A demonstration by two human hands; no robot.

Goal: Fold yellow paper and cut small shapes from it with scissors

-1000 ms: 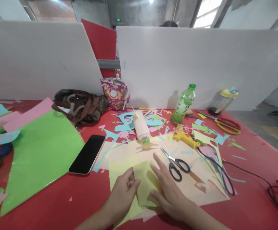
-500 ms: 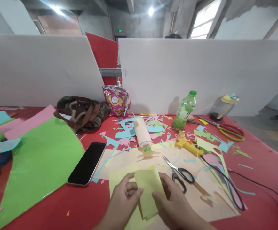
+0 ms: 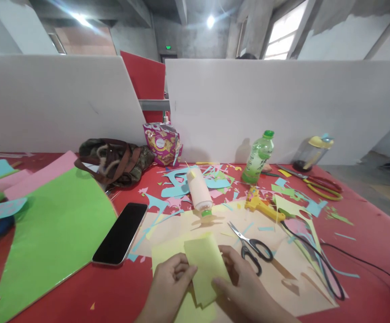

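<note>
A folded piece of yellow paper [image 3: 204,269] is held between my two hands. My left hand [image 3: 171,282] pinches its left edge, thumb in front and fingers curled behind. On the right edge, my right hand [image 3: 242,280] grips the paper with its thumb on the front face. Under them lies a larger yellow sheet [image 3: 166,253] on a peach sheet. Black-handled scissors [image 3: 250,244] rest partly open just beyond my right hand. Ahead lies a peach-wrapped bottle [image 3: 199,190] with a green end.
A black phone [image 3: 120,233] lies left, beside a large green sheet [image 3: 60,229]. A yellow glue gun [image 3: 265,207] with a black cable lies right. Behind stand a green bottle [image 3: 258,157], a snack bag [image 3: 163,143] and a white partition [image 3: 265,103]. Paper scraps are scattered across the red table.
The folded yellow paper and both hands have shifted slightly left in view, with the grip kept. The whole view has tilted a little; the other things look unmoved.
</note>
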